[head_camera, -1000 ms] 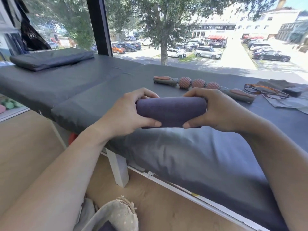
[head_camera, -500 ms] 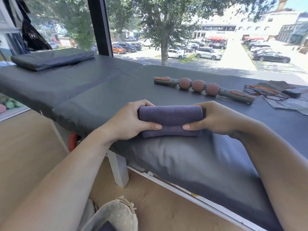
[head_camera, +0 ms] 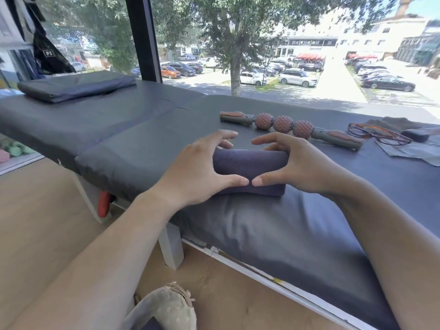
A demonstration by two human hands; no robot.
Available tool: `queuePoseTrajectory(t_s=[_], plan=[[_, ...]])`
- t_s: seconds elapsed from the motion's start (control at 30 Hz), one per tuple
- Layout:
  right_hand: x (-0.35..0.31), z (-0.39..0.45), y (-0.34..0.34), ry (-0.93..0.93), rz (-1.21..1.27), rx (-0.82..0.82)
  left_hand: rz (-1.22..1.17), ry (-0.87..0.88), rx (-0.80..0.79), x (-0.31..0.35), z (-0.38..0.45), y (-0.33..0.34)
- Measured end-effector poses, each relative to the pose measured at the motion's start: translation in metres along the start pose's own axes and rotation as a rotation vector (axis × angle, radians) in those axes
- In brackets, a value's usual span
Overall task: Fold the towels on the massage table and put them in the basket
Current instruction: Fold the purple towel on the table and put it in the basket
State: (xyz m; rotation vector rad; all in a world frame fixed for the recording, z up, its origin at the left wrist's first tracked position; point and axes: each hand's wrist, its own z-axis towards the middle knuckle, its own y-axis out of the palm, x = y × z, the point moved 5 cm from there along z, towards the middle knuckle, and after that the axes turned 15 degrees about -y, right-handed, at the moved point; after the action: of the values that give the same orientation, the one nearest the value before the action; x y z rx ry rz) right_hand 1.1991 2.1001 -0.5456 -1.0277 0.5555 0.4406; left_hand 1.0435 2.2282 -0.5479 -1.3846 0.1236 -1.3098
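Note:
A folded purple towel [head_camera: 247, 165] lies as a thick short bundle on the grey massage table [head_camera: 119, 129], close to its near edge. My left hand [head_camera: 197, 172] curves around the towel's left end and my right hand [head_camera: 300, 165] around its right end. Both thumbs rest on the towel's near face and almost touch each other at its middle. The fingers of both hands are spread and lifted above the far side, not clamped on the cloth. A beige fabric basket [head_camera: 166, 308] stands on the floor at the bottom edge, with something dark inside.
A massage roller with three knobbly balls [head_camera: 283, 123] lies behind the towel. Glasses [head_camera: 378, 136], a grey cloth [head_camera: 390, 123] and a crumpled sheet [head_camera: 416, 152] sit at the right. A folded dark pad [head_camera: 76, 85] lies far left. A big window runs behind the table.
The towel, held up in both hands a second ago, has come down onto the table. My hands slid toward its middle and the fingers loosened and lifted off it.

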Motion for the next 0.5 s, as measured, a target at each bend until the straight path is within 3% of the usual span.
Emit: queuePoseTrajectory(t_s=[0.1, 0.2, 0.33, 0.5], plan=[[0.005, -0.002, 0.004, 0.024, -0.121, -0.09, 0.134, -0.071, -0.069, -0.005, 0.003, 0.006], [0.013, -0.005, 0.002, 0.058, -0.079, -0.074, 0.135, -0.146, -0.089, -0.009, 0.005, 0.006], [0.0, -0.007, -0.003, 0.068, 0.345, 0.074, 0.027, -0.16, -0.127, -0.005, 0.003, -0.002], [-0.04, -0.001, 0.007, 0.035, 0.7, 0.217, -0.303, -0.205, -0.48, 0.005, -0.023, -0.007]])
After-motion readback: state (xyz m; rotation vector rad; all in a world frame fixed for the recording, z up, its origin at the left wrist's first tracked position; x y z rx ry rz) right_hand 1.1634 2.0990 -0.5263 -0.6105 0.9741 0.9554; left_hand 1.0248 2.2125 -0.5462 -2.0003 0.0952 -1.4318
